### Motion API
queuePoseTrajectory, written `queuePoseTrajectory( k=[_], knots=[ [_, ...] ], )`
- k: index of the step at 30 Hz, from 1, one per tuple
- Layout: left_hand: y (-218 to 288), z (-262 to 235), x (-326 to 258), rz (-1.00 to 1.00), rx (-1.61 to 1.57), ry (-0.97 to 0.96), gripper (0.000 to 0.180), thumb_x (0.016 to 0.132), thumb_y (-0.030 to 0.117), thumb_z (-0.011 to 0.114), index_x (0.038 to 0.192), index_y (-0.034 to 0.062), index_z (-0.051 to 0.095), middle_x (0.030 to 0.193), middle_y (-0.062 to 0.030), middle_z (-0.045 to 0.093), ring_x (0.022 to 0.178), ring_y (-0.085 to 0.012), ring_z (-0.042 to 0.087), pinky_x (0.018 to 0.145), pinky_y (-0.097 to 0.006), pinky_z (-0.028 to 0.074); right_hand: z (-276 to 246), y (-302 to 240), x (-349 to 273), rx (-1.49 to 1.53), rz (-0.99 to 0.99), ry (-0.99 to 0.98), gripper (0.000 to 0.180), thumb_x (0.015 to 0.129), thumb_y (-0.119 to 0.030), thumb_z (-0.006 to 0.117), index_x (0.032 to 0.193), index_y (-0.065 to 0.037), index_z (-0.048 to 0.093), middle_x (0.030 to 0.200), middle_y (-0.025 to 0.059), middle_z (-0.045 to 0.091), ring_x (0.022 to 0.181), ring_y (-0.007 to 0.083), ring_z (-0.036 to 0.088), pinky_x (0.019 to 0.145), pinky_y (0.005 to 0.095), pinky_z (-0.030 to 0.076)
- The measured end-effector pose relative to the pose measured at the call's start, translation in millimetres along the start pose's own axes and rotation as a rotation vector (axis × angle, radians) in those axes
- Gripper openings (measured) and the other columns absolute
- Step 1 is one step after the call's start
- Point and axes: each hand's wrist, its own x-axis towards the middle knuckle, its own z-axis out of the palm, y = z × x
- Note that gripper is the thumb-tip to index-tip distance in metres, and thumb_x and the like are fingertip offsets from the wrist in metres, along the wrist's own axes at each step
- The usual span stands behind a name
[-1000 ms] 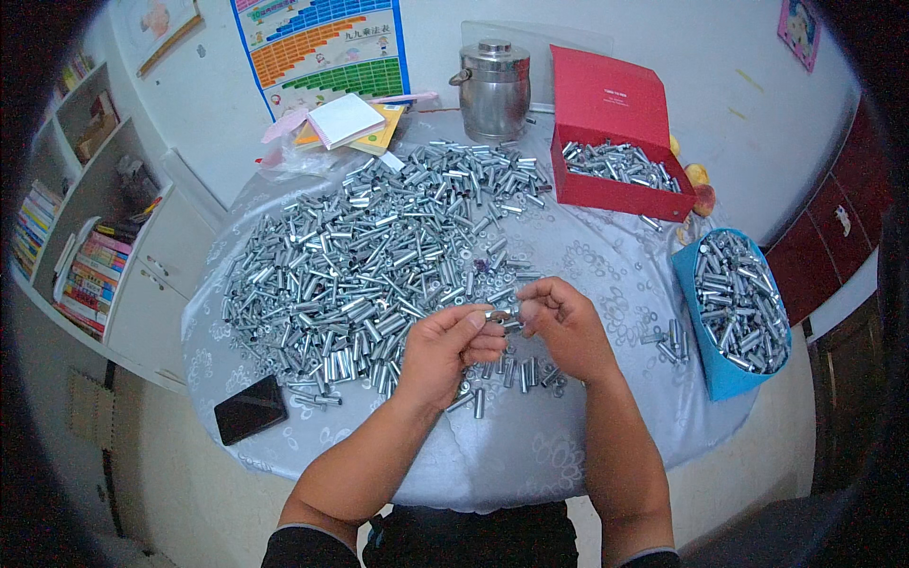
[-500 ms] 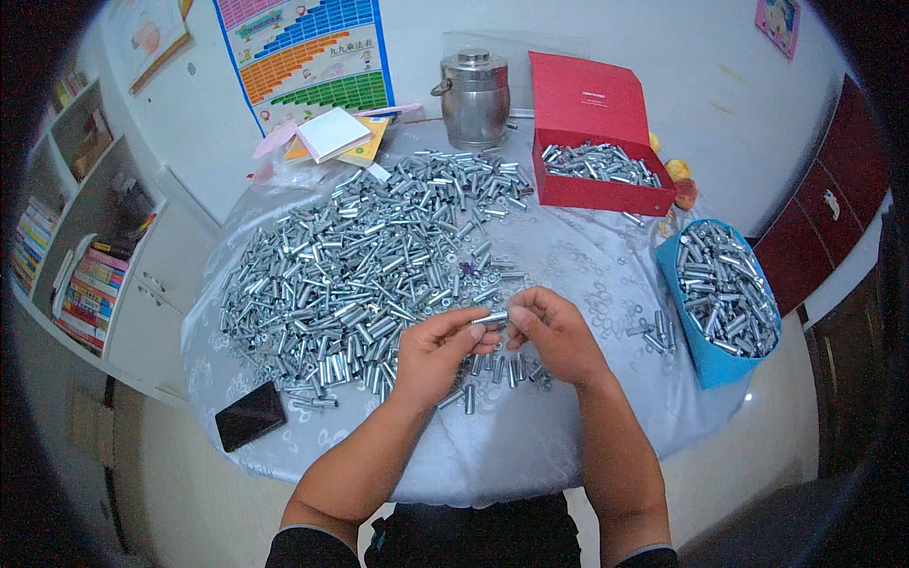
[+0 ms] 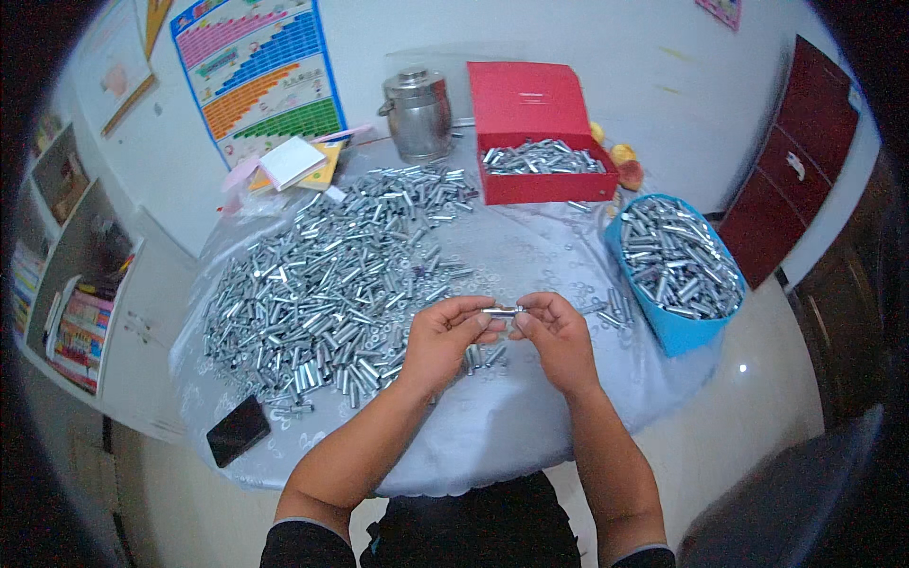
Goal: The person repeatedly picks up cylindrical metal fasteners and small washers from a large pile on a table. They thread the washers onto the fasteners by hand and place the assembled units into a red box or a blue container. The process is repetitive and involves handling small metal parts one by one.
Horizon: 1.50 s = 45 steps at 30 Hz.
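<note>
A short, shiny metal sleeve (image 3: 501, 311) lies level between my two hands, above the front middle of the table. The thumb and fingers of my left hand (image 3: 445, 336) pinch one end of it. At the other end, the fingertips of my right hand (image 3: 554, 333) are closed on it too; whether a bolt or nut sits inside is too small to tell. Left of my hands spreads a big heap of loose metal sleeves and bolts (image 3: 312, 284). Small washers or nuts (image 3: 473, 282) lie scattered just beyond my fingers.
A blue bin (image 3: 677, 331) full of metal pieces stands at the right. Behind it, an open red box (image 3: 559, 189) holds more. A metal canister (image 3: 419, 118), notebooks (image 3: 292, 163) and a black phone (image 3: 238, 432) are on the cloth-covered table (image 3: 464, 445).
The view has swung, so the table's things sit farther left in it. My hands have moved right relative to the heap, still holding the sleeve between them.
</note>
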Motion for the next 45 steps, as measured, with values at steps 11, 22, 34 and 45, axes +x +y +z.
queuePoseTrajectory(
  k=[11, 22, 34, 45],
  knots=[
    [-33, 98, 43, -0.098, 0.024, -0.310, 0.026, 0.092, 0.006, 0.059, 0.115, -0.0063, 0.060, 0.097, -0.0137, 0.068, 0.083, -0.0184, 0.068, 0.072, -0.029, 0.057, -90, -14, -45, -0.091, -0.140, 0.377, 0.016, 0.090, -0.005, 0.062, 0.104, 0.002, 0.059, 0.092, 0.0065, 0.065, 0.080, 0.0113, 0.062, 0.071, 0.0261, 0.052],
    [-52, 146, 76, -0.045, 0.101, -0.376, 0.025, 0.089, 0.008, 0.065, 0.110, -0.0052, 0.064, 0.090, -0.0099, 0.069, 0.073, -0.0134, 0.064, 0.068, -0.026, 0.054, -116, -37, -45, -0.317, -0.184, 0.695, 0.017, 0.090, -0.009, 0.063, 0.104, 0.001, 0.063, 0.085, 0.0056, 0.065, 0.072, 0.0091, 0.060, 0.063, 0.0240, 0.050],
    [-41, 158, 110, 0.050, 0.083, -0.381, 0.022, 0.088, 0.005, 0.064, 0.108, -0.0040, 0.065, 0.089, -0.0081, 0.068, 0.076, -0.0119, 0.064, 0.068, -0.025, 0.053, -126, -59, -16, -0.358, -0.128, 0.680, 0.020, 0.089, -0.008, 0.063, 0.106, 0.002, 0.063, 0.086, 0.0108, 0.067, 0.068, 0.0093, 0.062, 0.060, 0.0253, 0.051],
    [-24, 176, 204, 0.635, 0.698, -0.280, 0.026, 0.083, 0.011, 0.066, 0.109, 0.0076, 0.069, 0.099, -0.0126, 0.070, 0.092, -0.0214, 0.066, 0.083, -0.032, 0.049, -152, -102, 61, -1.305, -0.314, 0.607, 0.018, 0.084, -0.018, 0.063, 0.091, -0.002, 0.063, 0.089, 0.0181, 0.064, 0.080, 0.0354, 0.063, 0.070, 0.0446, 0.051]
  ],
)
